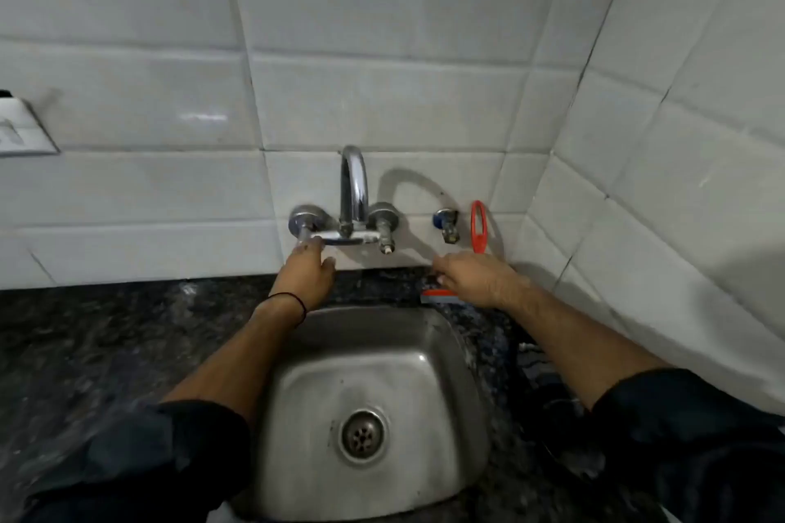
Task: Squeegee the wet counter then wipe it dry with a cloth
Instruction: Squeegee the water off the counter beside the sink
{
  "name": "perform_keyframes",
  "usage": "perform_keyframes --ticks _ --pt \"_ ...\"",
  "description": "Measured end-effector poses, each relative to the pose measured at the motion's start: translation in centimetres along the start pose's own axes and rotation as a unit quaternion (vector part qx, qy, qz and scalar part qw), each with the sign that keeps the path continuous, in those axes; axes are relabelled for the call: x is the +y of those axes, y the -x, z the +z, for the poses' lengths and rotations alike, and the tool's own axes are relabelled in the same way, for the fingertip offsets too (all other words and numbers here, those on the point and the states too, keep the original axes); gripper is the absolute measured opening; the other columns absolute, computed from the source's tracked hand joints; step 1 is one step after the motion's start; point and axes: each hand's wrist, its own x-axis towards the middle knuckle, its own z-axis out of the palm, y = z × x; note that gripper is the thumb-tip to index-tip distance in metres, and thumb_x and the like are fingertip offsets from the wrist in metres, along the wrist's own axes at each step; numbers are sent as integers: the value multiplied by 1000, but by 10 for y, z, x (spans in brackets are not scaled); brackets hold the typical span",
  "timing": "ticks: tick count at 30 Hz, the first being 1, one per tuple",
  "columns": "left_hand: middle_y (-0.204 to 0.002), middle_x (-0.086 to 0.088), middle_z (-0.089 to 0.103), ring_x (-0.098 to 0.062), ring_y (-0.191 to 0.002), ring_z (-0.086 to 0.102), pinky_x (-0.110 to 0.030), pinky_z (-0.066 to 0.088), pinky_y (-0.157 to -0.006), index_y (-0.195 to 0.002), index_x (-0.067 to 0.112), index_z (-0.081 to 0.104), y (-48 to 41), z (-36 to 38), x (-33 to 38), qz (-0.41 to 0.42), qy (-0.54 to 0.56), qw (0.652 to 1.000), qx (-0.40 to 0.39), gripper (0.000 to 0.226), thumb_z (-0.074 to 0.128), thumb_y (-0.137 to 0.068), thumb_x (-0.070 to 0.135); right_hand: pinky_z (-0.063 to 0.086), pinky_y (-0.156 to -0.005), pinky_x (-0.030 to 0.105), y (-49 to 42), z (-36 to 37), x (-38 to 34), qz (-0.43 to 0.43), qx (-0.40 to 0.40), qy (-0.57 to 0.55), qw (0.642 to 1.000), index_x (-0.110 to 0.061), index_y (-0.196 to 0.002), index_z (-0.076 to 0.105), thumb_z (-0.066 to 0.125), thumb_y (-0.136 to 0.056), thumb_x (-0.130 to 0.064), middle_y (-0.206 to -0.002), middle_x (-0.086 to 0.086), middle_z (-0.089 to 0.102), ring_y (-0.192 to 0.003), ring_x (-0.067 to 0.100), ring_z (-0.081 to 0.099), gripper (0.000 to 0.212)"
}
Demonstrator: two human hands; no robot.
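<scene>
squeegee (477,225) upright, loop up (against tile) | right hand (475,278) grip around handle | left hand (306,272) on tap lever (306,234)

Sink (424,335) set in counter (106,335); tap (354,187) behind; squeegee (441,296) behind-right.

dim, soft | tap (354,187) shadow falls right | edges bowed, perhaps blurred

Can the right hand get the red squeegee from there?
Probably yes. The right hand is already over the squeegee leaning on the wall behind the sink, and nothing blocks it.
</scene>
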Motion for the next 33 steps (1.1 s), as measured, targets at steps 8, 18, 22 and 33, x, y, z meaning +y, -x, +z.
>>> perform_keyframes --ticks 8,18,22,33 --pt "-116 -26 64 -47 -97 62 -52 49 -80 -132 11 50 -14 29 -2 -17 -85 987 136 38 43 -97 -1 -1 -120 46 -35 54 65 6 -70 194 979 -28 -152 31 39 -101 -24 -162 2 21 -151 25 9 52" --pt "-120 -17 67 -45 -99 65 -57 52 -80 -131 17 49 -22 37 -16 13 -119 980 160 52 49 -86 -10 -5 -119 57 -60 73 94 -54 -46 321 944 -22 -110 72 54 -91 -17 -111 -1 70 -128 26 44 28" --pt "-117 -14 70 -41 -104 65 -51 50 -83 -133 21 50 -19 33 -21 10 -97 984 150 54 50 -87 -7 5 -119 54 -38 43 75 -85 2 253 964 -27 -112 72 54 -88 -18 -110 -2 69 -122 25 48 32" --pt "-105 -2 73 -15 -100 68 -19 52 -89 -125 11 64 65 -18 -128 -52 214 959 181 30 55 -96 8 49 -79 43 -5 16 -106 -249 -18 45 967 -34 -146 39 25 -98 -54 -121 4 60 -106 31 63 53"
